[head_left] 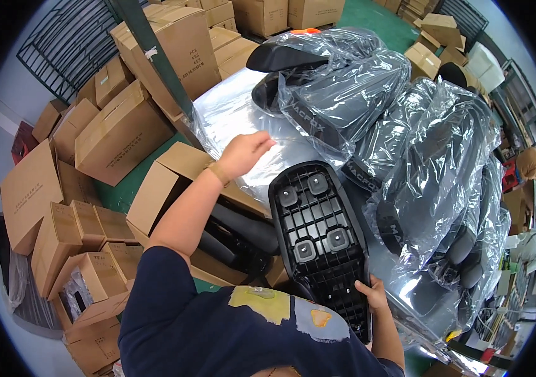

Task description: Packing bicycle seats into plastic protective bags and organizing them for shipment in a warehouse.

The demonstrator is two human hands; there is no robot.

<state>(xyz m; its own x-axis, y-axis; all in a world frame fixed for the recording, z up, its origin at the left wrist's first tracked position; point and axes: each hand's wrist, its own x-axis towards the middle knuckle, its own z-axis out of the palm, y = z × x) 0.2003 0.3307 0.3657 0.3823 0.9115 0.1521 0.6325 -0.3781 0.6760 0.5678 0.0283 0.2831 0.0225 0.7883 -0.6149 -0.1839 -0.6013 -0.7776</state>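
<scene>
A black seat [320, 235] lies underside up before me, its ribbed plastic base showing several grey rubber pads. My right hand [371, 294] grips its near right edge. My left hand [244, 152] reaches out over a flat stack of clear plastic bags [230, 113] on the table, fingers together, touching or just above the top sheet. To the right sits a heap of black seats wrapped in clear bags [419, 157].
An open cardboard box [174, 182] holding more black seats [243, 235] stands at my left. Many cardboard boxes [117, 132] are piled on the green floor further left and behind. A black wire rack [67, 44] leans at the back left.
</scene>
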